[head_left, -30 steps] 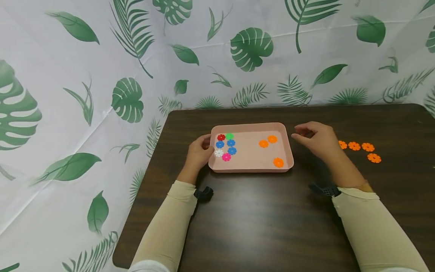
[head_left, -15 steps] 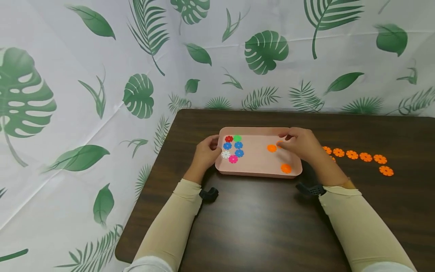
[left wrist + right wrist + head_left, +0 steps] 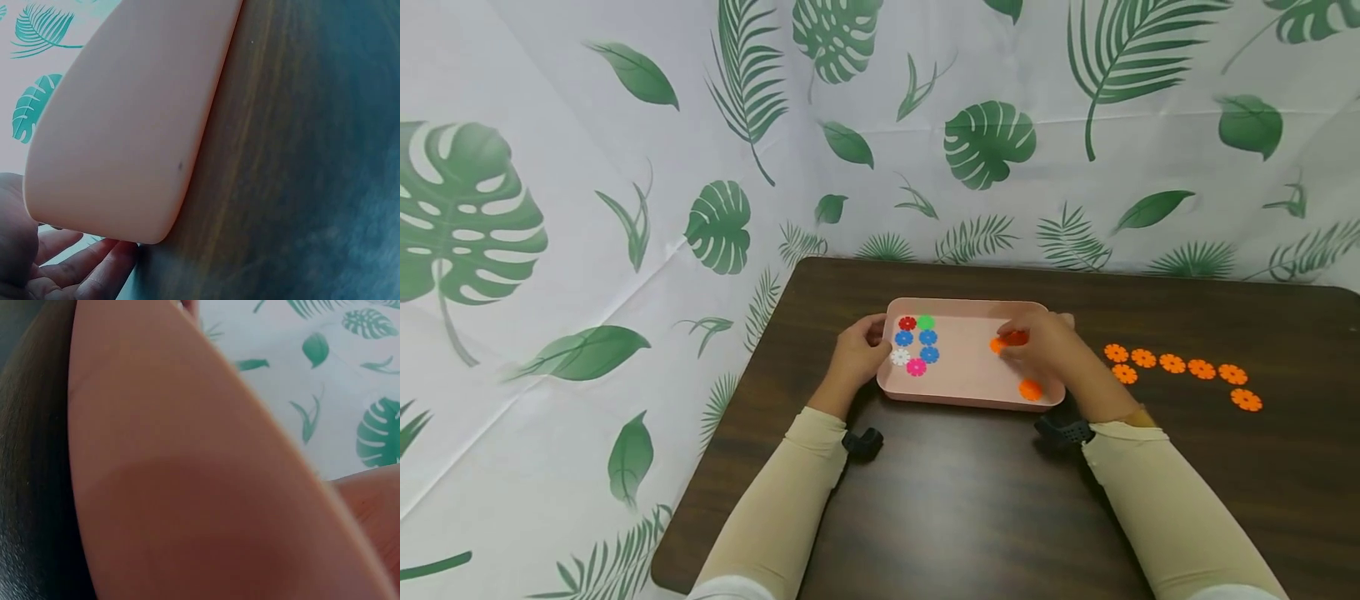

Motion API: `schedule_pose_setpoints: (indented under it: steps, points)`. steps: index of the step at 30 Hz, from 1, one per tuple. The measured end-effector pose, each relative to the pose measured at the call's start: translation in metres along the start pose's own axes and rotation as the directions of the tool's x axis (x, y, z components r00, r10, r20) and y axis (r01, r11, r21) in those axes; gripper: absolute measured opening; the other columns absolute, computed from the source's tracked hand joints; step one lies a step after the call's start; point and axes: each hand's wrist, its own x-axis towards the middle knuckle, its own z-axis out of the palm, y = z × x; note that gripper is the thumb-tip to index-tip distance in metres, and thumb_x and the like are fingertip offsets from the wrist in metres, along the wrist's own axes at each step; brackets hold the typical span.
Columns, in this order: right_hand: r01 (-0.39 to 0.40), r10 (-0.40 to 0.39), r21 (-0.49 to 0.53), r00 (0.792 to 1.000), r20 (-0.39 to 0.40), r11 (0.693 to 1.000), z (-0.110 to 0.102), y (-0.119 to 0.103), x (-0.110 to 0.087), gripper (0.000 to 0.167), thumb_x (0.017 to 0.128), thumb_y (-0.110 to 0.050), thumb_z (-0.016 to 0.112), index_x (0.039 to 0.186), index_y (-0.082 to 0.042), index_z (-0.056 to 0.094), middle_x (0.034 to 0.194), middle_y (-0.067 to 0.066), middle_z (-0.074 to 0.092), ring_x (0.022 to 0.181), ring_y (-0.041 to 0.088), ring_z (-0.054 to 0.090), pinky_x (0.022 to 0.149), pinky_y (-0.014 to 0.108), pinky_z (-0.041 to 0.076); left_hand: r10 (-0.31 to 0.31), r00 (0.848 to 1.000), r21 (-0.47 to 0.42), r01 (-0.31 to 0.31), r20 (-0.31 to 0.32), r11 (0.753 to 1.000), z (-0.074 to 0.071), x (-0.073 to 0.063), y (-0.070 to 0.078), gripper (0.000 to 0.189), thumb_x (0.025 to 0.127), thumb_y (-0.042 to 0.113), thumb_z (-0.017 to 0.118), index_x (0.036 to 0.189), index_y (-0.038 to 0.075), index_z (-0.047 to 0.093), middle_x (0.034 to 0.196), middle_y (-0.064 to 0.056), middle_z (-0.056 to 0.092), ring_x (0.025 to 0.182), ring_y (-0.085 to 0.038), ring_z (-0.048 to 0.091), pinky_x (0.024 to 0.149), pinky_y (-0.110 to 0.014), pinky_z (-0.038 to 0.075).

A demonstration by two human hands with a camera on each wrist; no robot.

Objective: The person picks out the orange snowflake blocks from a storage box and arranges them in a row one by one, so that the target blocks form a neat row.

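Observation:
A shallow pink tray (image 3: pixel 955 392) stands on the dark table, with flower-shaped discs inside. My left hand (image 3: pixel 859 354) grips its left end, thumb at the rim; in the left wrist view the fingers (image 3: pixel 94 269) curl round the outside of the tray wall (image 3: pixel 119 137). Over the right half of the tray, my right hand (image 3: pixel 1048 346) pinches an orange disc (image 3: pixel 1017 338) between thumb and fingers. Another orange disc (image 3: pixel 997 345) lies right at the fingertips, and a further one (image 3: pixel 1031 389) near the front right corner. The tray wall (image 3: pixel 156 425) hides the right fingers in the right wrist view.
Red (image 3: pixel 907 323), green (image 3: pixel 925 322), white (image 3: pixel 900 357), pink (image 3: pixel 916 367) and several blue discs (image 3: pixel 928 337) lie at the tray's left end. Several orange discs (image 3: pixel 1172 363) form a bent row on the table (image 3: pixel 955 500) to the right. A leaf-print cloth (image 3: pixel 880 125) hangs behind.
My right hand has come in from right of the tray to the orange discs inside it. The left hand keeps its grip on the tray. The head view has shifted.

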Motion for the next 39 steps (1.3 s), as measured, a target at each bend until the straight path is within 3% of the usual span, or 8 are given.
schedule_pose_setpoints:
  steps: [9, 18, 31, 39]
  points:
    - [0.088, -0.084, -0.102, 0.995, 0.048, 0.991, 0.0020, -0.0011, 0.0021, 0.034, 0.088, -0.016, 0.082, 0.121, -0.009, 0.077, 0.119, 0.011, 0.074, 0.120, 0.038, 0.056, 0.090, 0.057, 0.027, 0.001, 1.000, -0.012, -0.001, 0.004, 1.000, 0.0004, -0.0001, 0.0010, 0.052, 0.091, 0.013, 0.067, 0.142, 0.017, 0.062, 0.122, -0.005, 0.068, 0.105, -0.024, 0.062, 0.096, -0.041, 0.058]
    - [0.101, -0.077, -0.203, 0.990, 0.122, 0.974, 0.0027, -0.0009, 0.0052, 0.030, 0.089, -0.020, 0.081, 0.119, -0.014, 0.078, 0.116, 0.004, 0.074, 0.115, 0.033, 0.058, 0.083, 0.054, 0.026, 0.011, 1.000, 0.002, -0.011, 0.004, 1.000, -0.0006, -0.0026, 0.0019, 0.050, 0.091, 0.012, 0.066, 0.141, 0.016, 0.063, 0.122, -0.005, 0.068, 0.105, -0.024, 0.062, 0.097, -0.041, 0.057]
    - [0.102, -0.092, -0.243, 0.994, 0.053, 0.965, 0.0063, -0.0025, 0.0012, 0.022, 0.078, -0.024, 0.083, 0.097, -0.015, 0.074, 0.088, -0.008, 0.069, 0.096, 0.025, 0.057, 0.084, 0.055, 0.026, -0.012, 1.000, -0.031, 0.012, 0.009, 0.999, 0.0013, -0.0025, -0.0008, 0.052, 0.091, 0.012, 0.067, 0.143, 0.017, 0.062, 0.123, -0.004, 0.067, 0.105, -0.024, 0.061, 0.097, -0.040, 0.057]
    - [0.092, -0.092, -0.325, 0.996, 0.015, 0.941, 0.0043, -0.0062, 0.0002, 0.024, 0.076, -0.027, 0.084, 0.095, -0.015, 0.074, 0.088, -0.005, 0.070, 0.102, 0.029, 0.055, 0.085, 0.060, 0.027, 0.007, 1.000, -0.030, -0.007, 0.002, 1.000, 0.0010, -0.0012, -0.0010, 0.052, 0.090, 0.011, 0.067, 0.142, 0.015, 0.062, 0.122, -0.004, 0.068, 0.104, -0.024, 0.062, 0.097, -0.040, 0.058]
